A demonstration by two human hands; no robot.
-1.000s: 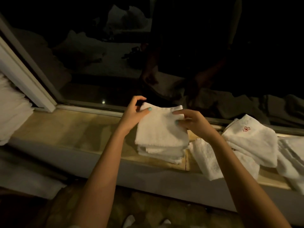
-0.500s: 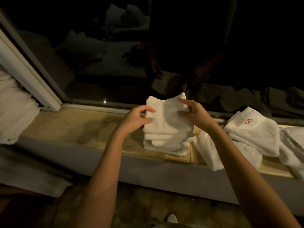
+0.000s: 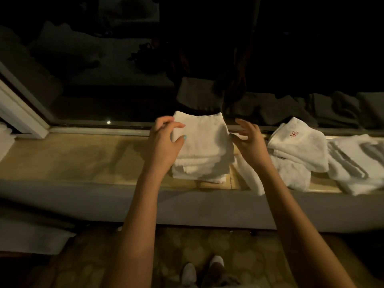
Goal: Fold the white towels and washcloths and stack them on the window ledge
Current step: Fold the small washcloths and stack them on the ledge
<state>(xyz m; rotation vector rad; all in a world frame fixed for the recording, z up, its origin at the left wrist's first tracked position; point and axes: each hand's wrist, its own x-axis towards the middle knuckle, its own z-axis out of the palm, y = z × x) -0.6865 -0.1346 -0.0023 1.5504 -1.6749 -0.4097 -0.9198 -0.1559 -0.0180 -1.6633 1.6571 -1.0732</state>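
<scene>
A stack of folded white washcloths [image 3: 204, 150] sits on the tan window ledge [image 3: 83, 159], close to the glass. My left hand [image 3: 164, 140] rests against the stack's left side, thumb on the top cloth and fingers curled over its far left corner. Just right of the stack hovers my right hand [image 3: 248, 138], fingers spread and relaxed, holding nothing. To the right lie loose white towels: one hanging over the ledge's front edge [image 3: 249, 175], one with a small red embroidered mark [image 3: 299, 146], and a rumpled pile [image 3: 357, 163].
Dark window glass [image 3: 187, 59] runs along the back of the ledge and mirrors the towels. A white frame post [image 3: 18, 109] stands at the left, with more white cloth [image 3: 5, 138] beside it. My feet [image 3: 201, 269] show on the patterned floor below.
The stack has been set further back toward the glass. My right hand has let go of the top washcloth and drawn off to the right; my left hand stays on the stack.
</scene>
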